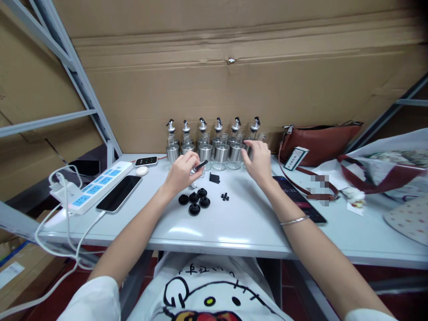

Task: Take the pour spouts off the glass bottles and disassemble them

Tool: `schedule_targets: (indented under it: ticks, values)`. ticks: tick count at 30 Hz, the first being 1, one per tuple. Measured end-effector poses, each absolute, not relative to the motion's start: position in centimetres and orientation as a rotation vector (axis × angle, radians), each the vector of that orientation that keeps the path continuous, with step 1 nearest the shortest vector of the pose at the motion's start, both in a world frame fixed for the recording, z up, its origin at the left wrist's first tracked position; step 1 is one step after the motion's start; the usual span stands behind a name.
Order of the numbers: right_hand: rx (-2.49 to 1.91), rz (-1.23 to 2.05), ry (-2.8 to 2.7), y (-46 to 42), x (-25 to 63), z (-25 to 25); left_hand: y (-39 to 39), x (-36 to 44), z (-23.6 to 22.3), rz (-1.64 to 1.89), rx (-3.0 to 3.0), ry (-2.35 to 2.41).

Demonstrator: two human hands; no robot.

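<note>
My left hand (183, 173) is closed, with fingers pinched around a small silvery pour-spout cap carrying a black lever (202, 165). It hovers over the table in front of the left bottles. My right hand (258, 161) is by the right end of the front row of glass bottles with steel sleeves (221, 154), thumb and forefinger apart; its other fingers partly hide the end bottle. Bottles in the back row wear silver spouts with black levers (219, 121). Between my hands lie black lever pieces (214, 178), small black plugs (225, 196) and round black caps (194, 209).
At the left are a white power strip (100, 185), a phone (119, 193) on a cable, and a small lit device (146, 161). To the right lie another phone (299, 200), a brown bag (321, 142) and its strap. A cardboard wall (200, 89) stands behind.
</note>
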State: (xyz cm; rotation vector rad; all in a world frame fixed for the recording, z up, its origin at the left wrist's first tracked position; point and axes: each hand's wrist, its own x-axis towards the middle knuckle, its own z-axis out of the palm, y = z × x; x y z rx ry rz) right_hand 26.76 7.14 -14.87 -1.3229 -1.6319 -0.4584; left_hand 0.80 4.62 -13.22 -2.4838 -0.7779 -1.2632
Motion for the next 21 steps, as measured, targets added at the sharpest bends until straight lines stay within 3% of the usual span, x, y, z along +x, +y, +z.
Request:
schedule_targets:
  ticks: [8, 21]
  values:
    - [-0.729, -0.584, -2.063, 3.9, 21.4, -14.3, 4.6, 1.0, -13.5, -1.248, -2.586, -0.784]
    - [-0.644, -0.51, -1.967, 2.6, 19.4, -14.8, 4.5, 1.8, -14.4, -1.069, -2.438, -0.759]
